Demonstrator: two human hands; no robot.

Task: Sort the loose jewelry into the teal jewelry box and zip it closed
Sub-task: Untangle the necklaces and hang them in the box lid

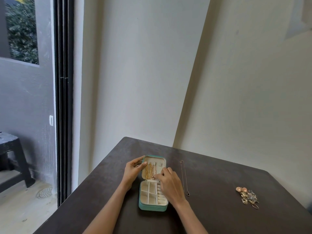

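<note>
Teal jewelry box (152, 207) lies open near the counter's (219, 217) left edge, long axis running away from you, lid half at the far end. Gold chains (149, 171) hang inside the lid. Your left hand (133, 171) grips the lid's left rim, steadying it. Your right hand (168, 181) rests fingers pinched at the lid's lower right; whether it holds a chain is too small to tell. Thin necklace (184, 178) lies just right of the box, parallel to it. Loose jewelry pile (247, 196) sits well apart, toward the right edge. Your right hand is nearer both; likely reach rightward next.
</note>
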